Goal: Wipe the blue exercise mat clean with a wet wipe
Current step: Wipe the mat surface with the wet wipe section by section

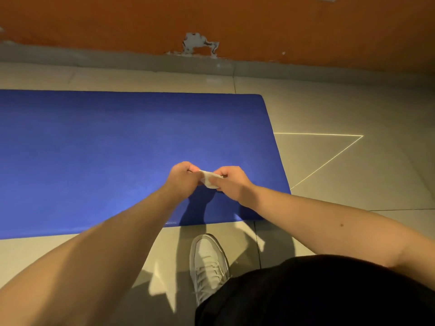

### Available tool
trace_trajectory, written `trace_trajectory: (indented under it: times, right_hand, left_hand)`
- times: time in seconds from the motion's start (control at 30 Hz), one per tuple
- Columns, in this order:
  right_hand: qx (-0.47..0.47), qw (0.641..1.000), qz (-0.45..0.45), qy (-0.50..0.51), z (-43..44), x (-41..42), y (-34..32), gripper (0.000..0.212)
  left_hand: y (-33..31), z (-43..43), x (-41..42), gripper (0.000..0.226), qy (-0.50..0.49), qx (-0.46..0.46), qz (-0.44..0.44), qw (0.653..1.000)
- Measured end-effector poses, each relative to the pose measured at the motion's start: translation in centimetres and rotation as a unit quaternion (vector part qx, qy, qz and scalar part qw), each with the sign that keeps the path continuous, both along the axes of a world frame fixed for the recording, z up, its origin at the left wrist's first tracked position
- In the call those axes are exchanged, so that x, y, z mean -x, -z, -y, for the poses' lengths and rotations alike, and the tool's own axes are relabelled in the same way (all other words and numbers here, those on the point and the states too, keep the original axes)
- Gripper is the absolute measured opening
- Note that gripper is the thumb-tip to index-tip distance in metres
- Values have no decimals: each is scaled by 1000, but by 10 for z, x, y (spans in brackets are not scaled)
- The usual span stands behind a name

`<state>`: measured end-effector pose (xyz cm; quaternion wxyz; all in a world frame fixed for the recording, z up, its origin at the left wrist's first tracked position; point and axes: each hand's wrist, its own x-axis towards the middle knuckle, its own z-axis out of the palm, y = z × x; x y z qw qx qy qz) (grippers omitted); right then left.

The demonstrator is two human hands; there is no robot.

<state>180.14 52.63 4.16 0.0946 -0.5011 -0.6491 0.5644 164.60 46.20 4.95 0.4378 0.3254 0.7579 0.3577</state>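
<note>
A blue exercise mat [106, 149] lies flat on the tiled floor, its right end in view and its left part running out of frame. Above the mat's near right corner both my hands hold a small folded white wet wipe [209, 180]. My left hand [183, 178] pinches its left edge with curled fingers. My right hand [231, 184] pinches its right side. The wipe is held in the air, apart from the mat.
My white sneaker [208, 264] stands on the beige tiles [329, 165] just before the mat's near edge. An orange wall [141, 27] with a grey skirting and a chipped patch [200, 44] runs behind the mat. Bare tiles lie to the right.
</note>
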Motion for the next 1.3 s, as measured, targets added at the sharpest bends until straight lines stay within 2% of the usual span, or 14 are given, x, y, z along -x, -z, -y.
trace_trajectory:
  times: [0.17, 0.37, 0.5, 0.7, 0.8, 0.9, 1.03, 1.1, 1.17, 1.23, 1.3]
  right_hand:
    - [-6, 1000, 6, -11, 7, -19, -27, 20]
    - [20, 999, -38, 30, 10, -34, -42, 17]
    - [33, 998, -29, 40, 11, -36, -51, 24]
    - [163, 973, -106, 128, 9, -48, -88, 31]
    - [155, 978, -76, 115, 1, -60, -103, 26]
    - [159, 984, -48, 67, -13, -69, -115, 7]
    - [202, 977, -49, 51, -29, -81, -111, 5]
    - [192, 979, -38, 60, -41, -89, -98, 7]
    - [145, 987, 10, 64, -53, -99, -79, 7]
    - [67, 994, 73, 46, -66, -109, -55, 11]
    - [-9, 992, 126, 2, -75, -115, -29, 13]
  left_hand:
    - [-25, 10, -14, 6, -20, 2, 18, 1000]
    - [-47, 26, -31, 9, -30, -18, 24, 999]
    - [-61, 31, -43, 25, -30, -22, 49, 998]
    - [-73, 27, -58, 29, -16, -38, 35, 999]
    - [-81, 22, -67, 27, 11, -36, 23, 999]
    - [-79, 12, -71, 27, 21, -39, 15, 999]
    - [-60, -3, -80, 28, 26, -42, 26, 998]
    - [-44, -11, -86, 29, 35, -31, 25, 999]
    - [-24, -18, -90, 24, 53, 3, -4, 999]
    - [1, -23, -91, 14, 88, 54, -76, 992]
    - [29, -26, -90, 11, 149, 101, -181, 967]
